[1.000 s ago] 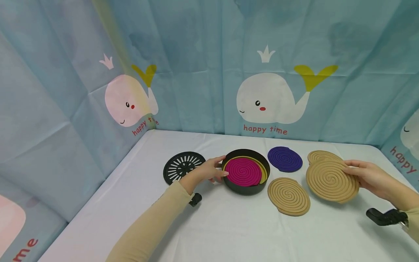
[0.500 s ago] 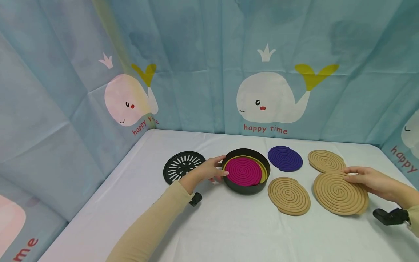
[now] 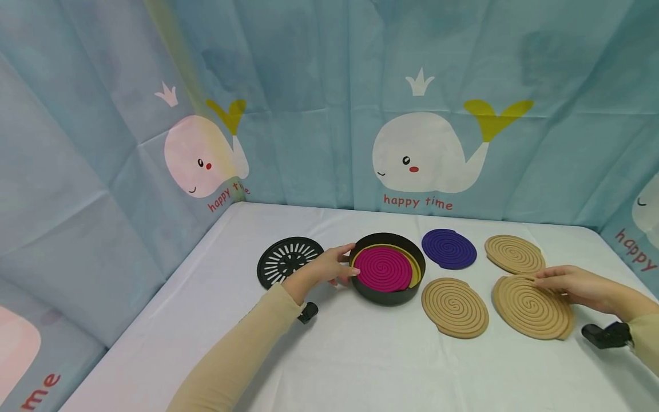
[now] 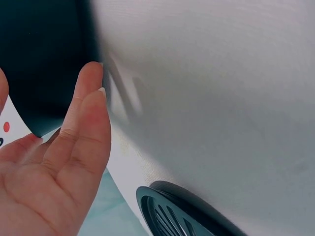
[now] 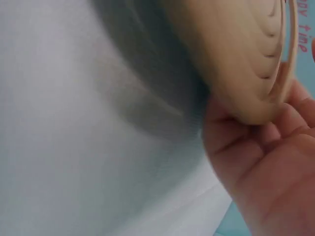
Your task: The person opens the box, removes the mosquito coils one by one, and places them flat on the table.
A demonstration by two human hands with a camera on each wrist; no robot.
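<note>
In the head view my left hand [image 3: 329, 268] rests against the left side of a round dark pan [image 3: 383, 298], fingers mostly straight along its wall in the left wrist view. A magenta spiral trivet [image 3: 383, 269] lies in the pan over a yellow one [image 3: 416, 269]. My right hand [image 3: 582, 289] pinches the upper right edge of a tan spiral trivet [image 3: 532, 309], just over the table. In the right wrist view a second thin layer shows along the held trivet [image 5: 231, 59], fingers behind it. Whether these are two trivets I cannot tell.
A dark slotted disc [image 3: 280, 269] lies left of the pan. Right of the pan lie a purple spiral trivet [image 3: 449, 249], a tan one [image 3: 455, 309] in front and another tan one [image 3: 515, 254] behind. A whale-print curtain [image 3: 309, 143] hangs behind the white table [image 3: 391, 360].
My right hand has brought the tan trivet lower, nearer to me and a little right, uncovering the tan one behind. A lower layer's edge now shows. The left hand and pan stay put.
</note>
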